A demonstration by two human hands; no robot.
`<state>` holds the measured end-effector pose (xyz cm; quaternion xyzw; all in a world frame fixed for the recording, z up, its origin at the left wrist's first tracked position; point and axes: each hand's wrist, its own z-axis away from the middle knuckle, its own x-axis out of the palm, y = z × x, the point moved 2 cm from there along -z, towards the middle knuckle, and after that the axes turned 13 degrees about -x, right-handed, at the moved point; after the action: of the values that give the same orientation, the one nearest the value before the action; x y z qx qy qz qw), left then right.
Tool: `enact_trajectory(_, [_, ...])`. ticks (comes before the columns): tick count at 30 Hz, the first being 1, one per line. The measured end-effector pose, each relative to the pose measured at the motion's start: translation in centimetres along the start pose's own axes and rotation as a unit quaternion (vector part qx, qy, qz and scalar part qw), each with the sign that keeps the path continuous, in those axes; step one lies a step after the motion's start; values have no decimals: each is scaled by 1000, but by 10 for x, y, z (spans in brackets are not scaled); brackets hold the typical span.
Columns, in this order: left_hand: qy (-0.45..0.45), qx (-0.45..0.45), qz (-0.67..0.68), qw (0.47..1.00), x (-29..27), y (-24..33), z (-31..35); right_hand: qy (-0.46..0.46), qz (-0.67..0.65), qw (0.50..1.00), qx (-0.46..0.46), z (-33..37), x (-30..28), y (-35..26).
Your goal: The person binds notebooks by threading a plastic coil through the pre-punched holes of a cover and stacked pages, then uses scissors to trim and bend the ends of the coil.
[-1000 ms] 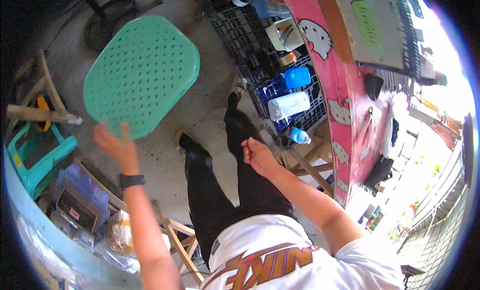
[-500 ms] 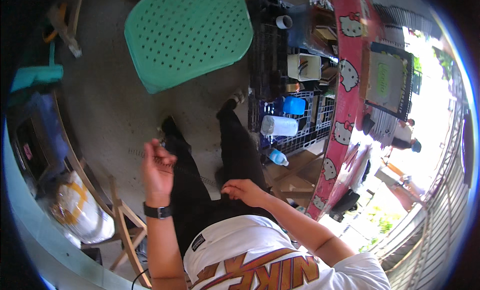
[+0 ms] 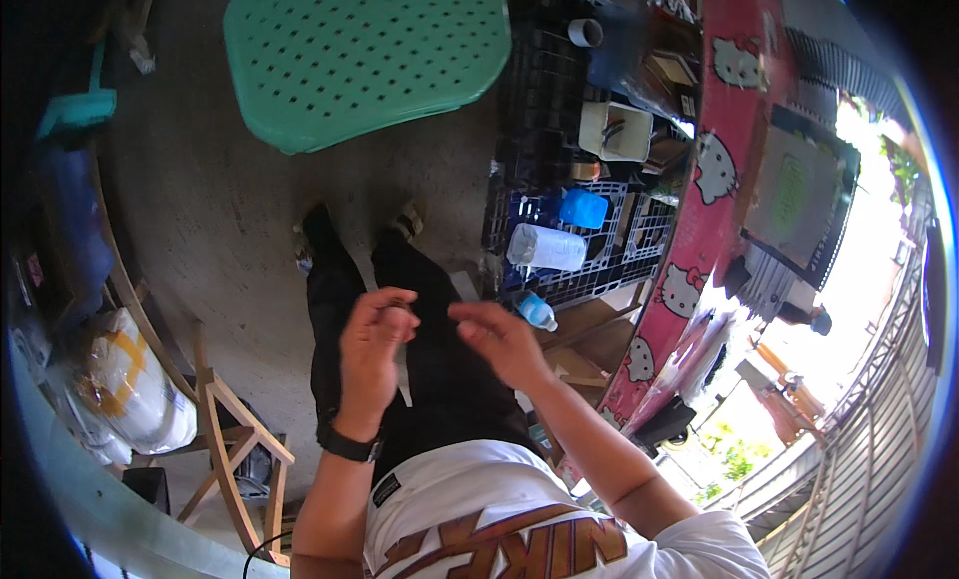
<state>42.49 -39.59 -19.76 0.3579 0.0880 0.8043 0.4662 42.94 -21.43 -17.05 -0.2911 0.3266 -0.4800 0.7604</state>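
Note:
My left hand, with a dark watch on its wrist, is raised over my legs with its fingers curled together. A small dark bit shows near its fingertips, against my black trousers, but I cannot make out what it is. My right hand is a short gap to its right. Its fingers stretch toward the left hand, slightly apart and blurred, with nothing visible in them. No coil shows clearly between the hands.
A green perforated plastic stool or table stands ahead. Right are black pallets, a white bin, a blue container, a wrapped white roll and a bottle. Left are a wooden frame and a wrapped bundle.
My left hand has moved right and my right hand up, closing the gap. The dark wire coil stretched between them no longer shows clearly. My right fingers have straightened; the view has shifted.

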Motion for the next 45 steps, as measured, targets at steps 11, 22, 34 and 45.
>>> enact_trajectory(11, [-84, -35, -81, 993, 132, -31, 10, 108, -123, 959, -234, 24, -90, -42])
enact_trajectory(22, [-95, -4, 56, 994, 144, -5, -72, 19, -380, 923, -50, 13, -88, 25])
enact_trajectory(34, [-105, 38, -296, 948, 111, -115, -307, 423, -247, 871, -32, -122, -199, 181])
enact_trajectory(45, [-208, 457, -509, 699, 223, -203, -512, 562, 79, 822, -50, -255, -474, 295])
